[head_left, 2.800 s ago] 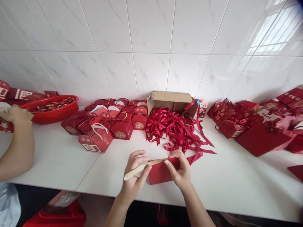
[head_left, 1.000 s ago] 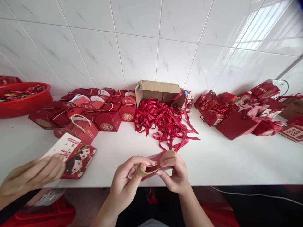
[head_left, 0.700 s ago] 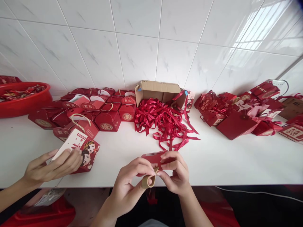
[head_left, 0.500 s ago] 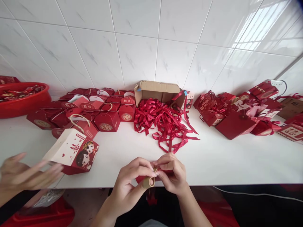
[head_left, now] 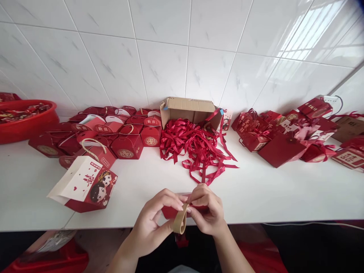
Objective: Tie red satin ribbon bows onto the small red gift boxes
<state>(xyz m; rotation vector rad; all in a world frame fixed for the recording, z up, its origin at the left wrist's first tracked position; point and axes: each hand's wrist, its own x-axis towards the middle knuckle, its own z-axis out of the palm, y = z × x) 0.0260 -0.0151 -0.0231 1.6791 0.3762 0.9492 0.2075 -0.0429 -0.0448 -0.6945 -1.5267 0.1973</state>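
At the table's near edge, both my hands meet over a red box (head_left: pixel 168 213), which they mostly cover. A tan strap (head_left: pixel 179 222) stands up in a loop between them. My left hand (head_left: pixel 155 218) holds the strap, fingers on its upper part and thumb against the side of the loop. My right hand (head_left: pixel 207 208) is closed in a pinch at the strap's upper end; what exactly lies between those fingertips is hidden. Just beyond my hands lies a heap of dark red ribbons (head_left: pixel 193 144), spilling out of a cardboard box (head_left: pixel 190 102).
A white and red gift box (head_left: pixel 85 182) lies tilted at the left. Behind it stand rows of red gift boxes (head_left: pixel 126 148). A red basin (head_left: pixel 31 123) of wrapped pieces is at far left. More red boxes (head_left: pixel 281 149) pile up at the right on the white table (head_left: pixel 273 197).
Another person's hand at the left has left the white and red gift box and is out of view. In my hands, the tan strap's loop now hangs lower and shows more of its length.
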